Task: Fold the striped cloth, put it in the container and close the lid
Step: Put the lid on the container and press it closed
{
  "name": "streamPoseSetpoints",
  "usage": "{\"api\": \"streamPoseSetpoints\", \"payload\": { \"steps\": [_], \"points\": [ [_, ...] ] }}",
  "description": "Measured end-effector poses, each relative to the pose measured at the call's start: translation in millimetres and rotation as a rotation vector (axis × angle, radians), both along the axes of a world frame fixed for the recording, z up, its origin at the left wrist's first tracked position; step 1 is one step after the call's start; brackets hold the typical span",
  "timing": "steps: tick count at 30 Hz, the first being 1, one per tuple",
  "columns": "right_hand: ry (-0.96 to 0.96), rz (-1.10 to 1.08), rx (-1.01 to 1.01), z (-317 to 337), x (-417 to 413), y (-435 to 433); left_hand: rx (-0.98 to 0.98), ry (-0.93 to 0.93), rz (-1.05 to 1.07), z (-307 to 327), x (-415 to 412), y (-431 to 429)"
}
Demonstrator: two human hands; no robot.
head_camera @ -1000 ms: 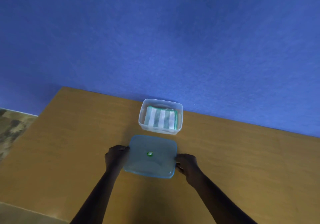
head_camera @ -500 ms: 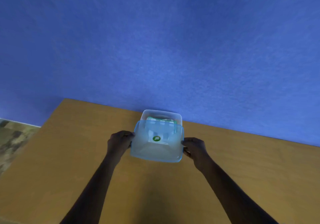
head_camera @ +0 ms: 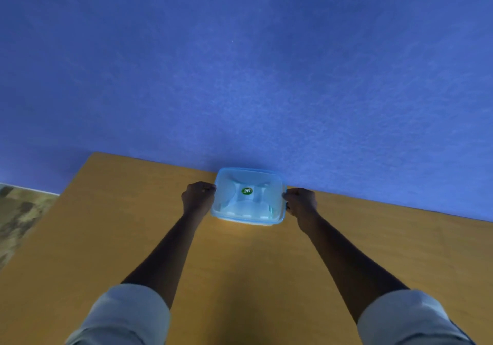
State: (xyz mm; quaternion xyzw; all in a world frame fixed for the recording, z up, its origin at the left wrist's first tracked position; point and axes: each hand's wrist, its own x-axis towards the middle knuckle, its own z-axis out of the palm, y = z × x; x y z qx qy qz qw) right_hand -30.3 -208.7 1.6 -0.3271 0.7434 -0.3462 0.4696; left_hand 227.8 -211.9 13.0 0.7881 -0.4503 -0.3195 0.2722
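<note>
The pale blue translucent lid (head_camera: 249,184), with a green sticker at its middle, lies over the clear plastic container (head_camera: 248,220) at the far edge of the table. Only a thin strip of the container's front wall shows under the lid. My left hand (head_camera: 198,198) grips the lid's left edge and my right hand (head_camera: 300,202) grips its right edge. The striped cloth inside is mostly hidden; faint pale bands show through the lid.
The wooden table (head_camera: 106,238) runs up to a blue wall (head_camera: 240,77) right behind the container. Patterned floor (head_camera: 18,211) shows beyond the table's left edge. My rolled light sleeves fill the bottom corners.
Both hands lifted the lid off the table in front of the container, carried it away from me and set it over the container, covering the striped cloth.
</note>
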Motion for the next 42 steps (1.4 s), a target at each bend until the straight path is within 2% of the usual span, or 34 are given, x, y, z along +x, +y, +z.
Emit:
{"api": "streamPoseSetpoints", "payload": {
  "steps": [9,14,25,30,33,35,42],
  "points": [
    [0.165,0.029,0.032,-11.0,2.6,-17.0,0.013,-0.1,-0.008,-18.3,-9.8,-21.8],
    [0.171,0.028,0.059,-18.1,7.2,-18.7,0.004,-0.093,0.03,-23.9,-9.1,-26.2],
    [-0.089,-0.065,0.107,-28.8,5.9,-14.5,0.016,-0.022,0.1,-36.2,-4.5,-21.3],
    [-0.106,0.015,0.277,-27.1,3.4,-10.7,0.09,0.02,0.15,-39.8,0.5,-12.0],
    [-0.21,0.141,0.362,-26.8,-3.4,-1.9,0.133,0.184,0.242,-38.6,-2.2,-7.9],
    [-0.264,0.176,0.378,-26.3,-3.7,1.3,0.114,0.205,0.251,-37.8,-2.8,-7.9],
    [-0.391,0.052,0.287,-27.2,4.5,4.5,0.104,0.361,0.241,-47.1,5.2,-6.0]
  ]
}}
